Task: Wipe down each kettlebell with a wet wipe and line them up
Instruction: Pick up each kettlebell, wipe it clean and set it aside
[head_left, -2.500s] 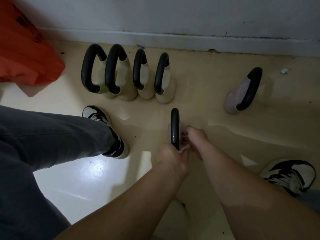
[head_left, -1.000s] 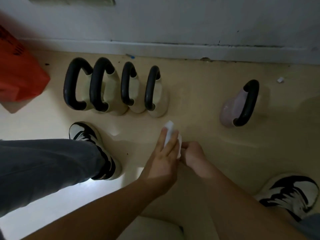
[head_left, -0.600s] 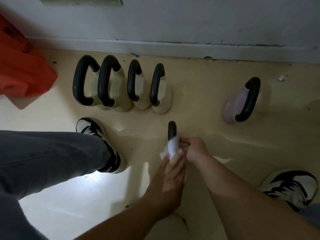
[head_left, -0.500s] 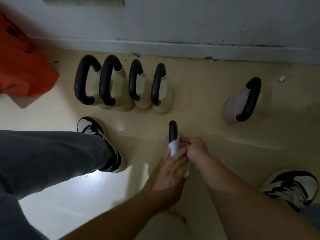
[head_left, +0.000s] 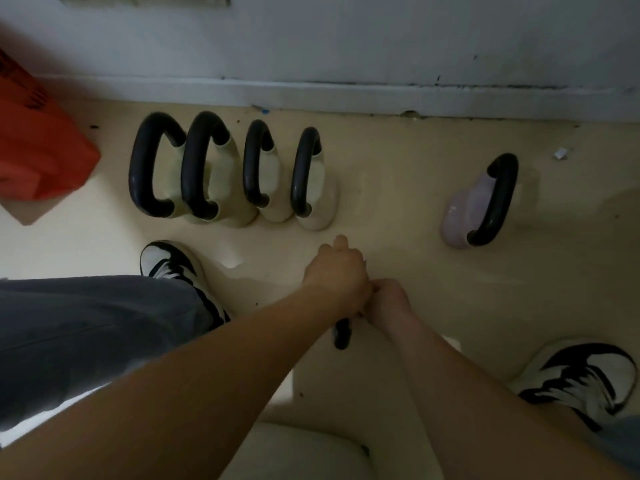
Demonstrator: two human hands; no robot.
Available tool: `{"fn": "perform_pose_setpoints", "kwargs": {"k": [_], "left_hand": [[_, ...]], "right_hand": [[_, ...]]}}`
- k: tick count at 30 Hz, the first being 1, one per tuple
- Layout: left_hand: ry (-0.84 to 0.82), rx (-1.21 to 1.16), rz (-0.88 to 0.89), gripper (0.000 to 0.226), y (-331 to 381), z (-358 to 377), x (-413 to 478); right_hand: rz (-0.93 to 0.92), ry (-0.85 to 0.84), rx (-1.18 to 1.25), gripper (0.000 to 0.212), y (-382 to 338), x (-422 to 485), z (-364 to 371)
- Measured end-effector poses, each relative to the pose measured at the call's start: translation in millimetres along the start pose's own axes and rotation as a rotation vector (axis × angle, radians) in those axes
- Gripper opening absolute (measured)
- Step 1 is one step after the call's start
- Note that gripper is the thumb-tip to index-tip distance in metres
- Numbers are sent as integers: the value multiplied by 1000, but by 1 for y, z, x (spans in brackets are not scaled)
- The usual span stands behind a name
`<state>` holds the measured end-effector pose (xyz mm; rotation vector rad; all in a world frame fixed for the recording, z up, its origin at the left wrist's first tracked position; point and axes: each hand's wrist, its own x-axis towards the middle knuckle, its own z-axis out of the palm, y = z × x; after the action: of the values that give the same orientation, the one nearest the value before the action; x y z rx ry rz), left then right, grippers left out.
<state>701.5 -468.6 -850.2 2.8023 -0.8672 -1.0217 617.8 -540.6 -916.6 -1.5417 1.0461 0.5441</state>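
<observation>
Several cream kettlebells with black handles (head_left: 188, 174) stand side by side in a row near the wall. A pale purple kettlebell (head_left: 464, 209) stands alone to the right. Between my feet is another kettlebell, mostly hidden by my hands, with only the near end of its black handle (head_left: 343, 336) showing. My left hand (head_left: 334, 275) curls over the top of that handle, and a sliver of the white wet wipe (head_left: 364, 261) shows at its fingers. My right hand (head_left: 388, 299) is fisted against the handle's right side and grips the kettlebell.
An orange bag (head_left: 38, 150) lies at the left by the white baseboard (head_left: 346, 95). My shoes (head_left: 173, 265) (head_left: 581, 375) flank the kettlebell, and my grey trouser leg (head_left: 86, 334) fills the left. Bare floor lies between the row and the purple kettlebell.
My left hand has slid forward from the near part of the handle to its far top and curled round it, covering the wipe. My right hand has stayed on the kettlebell.
</observation>
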Motion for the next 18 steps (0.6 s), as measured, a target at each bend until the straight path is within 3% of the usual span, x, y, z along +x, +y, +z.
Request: {"fn": "perform_pose_setpoints", "kwargs": {"k": [4, 7, 10, 15, 18], "left_hand": [[-190, 51, -53, 25, 1, -27, 34], [-293, 106, -13, 31, 12, -37, 43], [-316, 14, -147, 53, 15, -39, 45], [-133, 93, -53, 46, 13, -25, 33], [29, -97, -162, 41, 10, -8, 21]], "right_hand": [[-20, -29, 93, 3, 3, 4, 0], [-28, -22, 94, 20, 4, 8, 0], [-5, -29, 87, 24, 1, 6, 0], [-27, -52, 81, 5, -2, 4, -1], [2, -53, 40, 19, -7, -2, -4]]}}
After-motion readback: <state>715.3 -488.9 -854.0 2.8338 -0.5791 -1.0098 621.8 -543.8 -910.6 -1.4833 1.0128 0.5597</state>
